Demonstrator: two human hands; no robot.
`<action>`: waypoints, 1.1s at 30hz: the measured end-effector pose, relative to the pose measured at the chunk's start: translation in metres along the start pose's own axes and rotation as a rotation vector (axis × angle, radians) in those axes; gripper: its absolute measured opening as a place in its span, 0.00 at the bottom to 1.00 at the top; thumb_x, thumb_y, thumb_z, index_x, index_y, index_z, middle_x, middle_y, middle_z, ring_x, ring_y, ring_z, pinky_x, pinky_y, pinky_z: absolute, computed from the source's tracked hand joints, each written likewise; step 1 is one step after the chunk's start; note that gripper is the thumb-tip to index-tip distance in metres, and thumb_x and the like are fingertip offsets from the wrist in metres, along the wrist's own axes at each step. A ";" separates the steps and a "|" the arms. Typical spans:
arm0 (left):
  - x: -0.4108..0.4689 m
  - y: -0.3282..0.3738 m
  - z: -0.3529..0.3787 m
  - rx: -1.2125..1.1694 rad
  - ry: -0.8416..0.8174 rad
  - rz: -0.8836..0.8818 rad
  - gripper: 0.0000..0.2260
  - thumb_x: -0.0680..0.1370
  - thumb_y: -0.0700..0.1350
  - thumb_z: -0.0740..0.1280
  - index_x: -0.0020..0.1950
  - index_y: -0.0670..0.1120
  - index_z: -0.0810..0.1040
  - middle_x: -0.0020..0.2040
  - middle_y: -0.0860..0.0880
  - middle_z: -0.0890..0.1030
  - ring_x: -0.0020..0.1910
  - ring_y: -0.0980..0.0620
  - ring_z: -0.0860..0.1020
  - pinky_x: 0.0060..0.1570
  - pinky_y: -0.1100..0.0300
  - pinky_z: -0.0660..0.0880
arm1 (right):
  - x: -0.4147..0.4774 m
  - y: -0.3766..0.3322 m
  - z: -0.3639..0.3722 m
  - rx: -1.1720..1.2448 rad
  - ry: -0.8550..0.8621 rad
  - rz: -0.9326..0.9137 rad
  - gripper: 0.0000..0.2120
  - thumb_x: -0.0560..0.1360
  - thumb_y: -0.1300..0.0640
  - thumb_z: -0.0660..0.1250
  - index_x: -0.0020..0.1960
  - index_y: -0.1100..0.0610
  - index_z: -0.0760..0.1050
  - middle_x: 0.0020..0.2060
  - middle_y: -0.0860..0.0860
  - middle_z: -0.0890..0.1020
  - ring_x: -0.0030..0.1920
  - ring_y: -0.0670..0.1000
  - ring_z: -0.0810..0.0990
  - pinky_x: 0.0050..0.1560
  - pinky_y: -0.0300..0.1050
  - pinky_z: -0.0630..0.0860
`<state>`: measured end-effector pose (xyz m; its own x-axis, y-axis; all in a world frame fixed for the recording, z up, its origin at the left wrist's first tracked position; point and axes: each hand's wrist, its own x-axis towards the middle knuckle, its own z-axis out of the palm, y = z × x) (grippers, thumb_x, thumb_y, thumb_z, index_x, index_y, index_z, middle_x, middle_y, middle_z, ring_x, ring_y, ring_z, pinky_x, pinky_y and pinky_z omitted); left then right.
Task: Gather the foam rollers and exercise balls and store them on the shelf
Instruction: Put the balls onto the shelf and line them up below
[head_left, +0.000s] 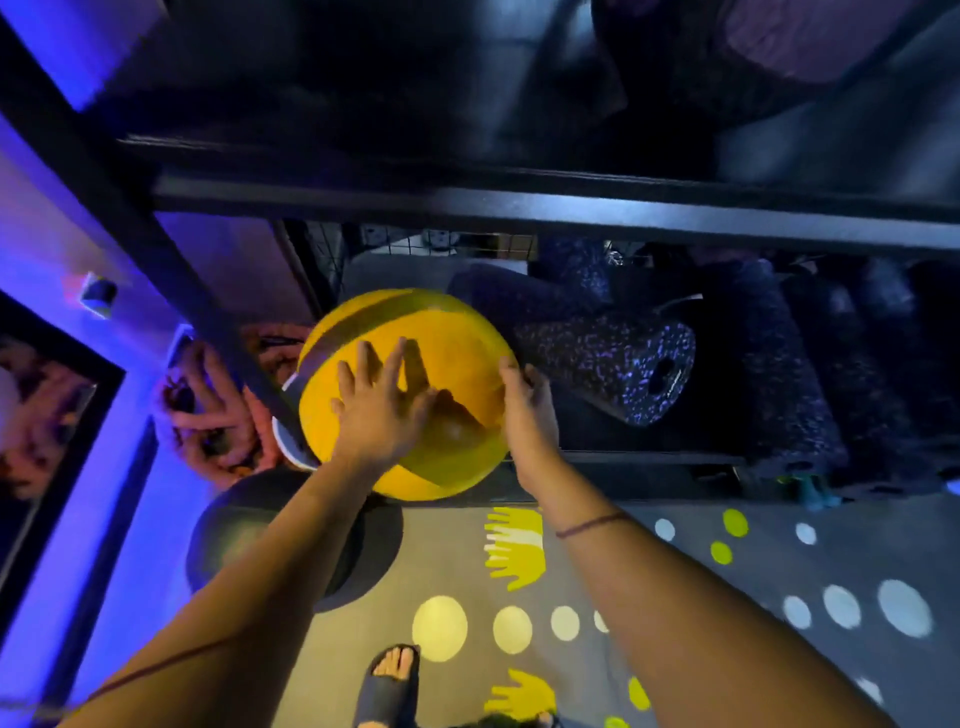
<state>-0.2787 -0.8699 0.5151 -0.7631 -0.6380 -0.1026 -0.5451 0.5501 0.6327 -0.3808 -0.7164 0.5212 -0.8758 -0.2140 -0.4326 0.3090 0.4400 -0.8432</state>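
A yellow exercise ball (441, 332) with a dark band sits at the front left of the lower shelf (649, 458). My left hand (379, 405) lies flat on top of the ball with fingers spread. My right hand (527, 410) presses against the ball's right side. Together both hands hold the ball. To the right of the ball lies a black foam roller (613, 364) with blue speckles, its hollow end facing me. More dark rollers (779, 364) lie further right on the same shelf.
The black upper shelf beam (519, 208) crosses above the ball. A slanted frame post (171, 270) stands to the left. A dark ball (234, 540) rests on the floor below my left arm. Orange ropes (218, 415) hang at the left. My sandalled foot (392, 680) stands on the spotted mat.
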 end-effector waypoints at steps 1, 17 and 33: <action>0.004 0.000 0.006 0.157 -0.022 0.043 0.38 0.78 0.67 0.62 0.83 0.60 0.48 0.84 0.44 0.43 0.80 0.32 0.43 0.72 0.28 0.53 | 0.006 -0.001 0.005 -0.158 -0.052 -0.107 0.29 0.80 0.38 0.62 0.78 0.47 0.63 0.75 0.53 0.70 0.72 0.57 0.71 0.68 0.52 0.70; 0.105 0.035 0.012 0.321 -0.174 0.188 0.32 0.80 0.65 0.60 0.82 0.61 0.52 0.84 0.44 0.43 0.80 0.32 0.42 0.72 0.26 0.53 | -0.039 0.000 -0.026 -0.552 0.052 0.023 0.18 0.82 0.51 0.63 0.71 0.49 0.74 0.62 0.56 0.83 0.63 0.61 0.81 0.62 0.52 0.77; -0.198 0.198 0.107 -0.127 -0.469 0.634 0.18 0.78 0.36 0.68 0.67 0.45 0.79 0.65 0.45 0.81 0.63 0.44 0.80 0.63 0.58 0.71 | -0.248 0.128 -0.279 -0.280 0.400 0.379 0.20 0.82 0.57 0.57 0.73 0.53 0.73 0.63 0.60 0.81 0.60 0.64 0.79 0.55 0.47 0.73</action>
<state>-0.2728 -0.5771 0.5789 -0.9964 0.0844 0.0115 0.0637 0.6490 0.7581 -0.2274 -0.3635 0.6097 -0.8121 0.3219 -0.4867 0.5644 0.6451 -0.5150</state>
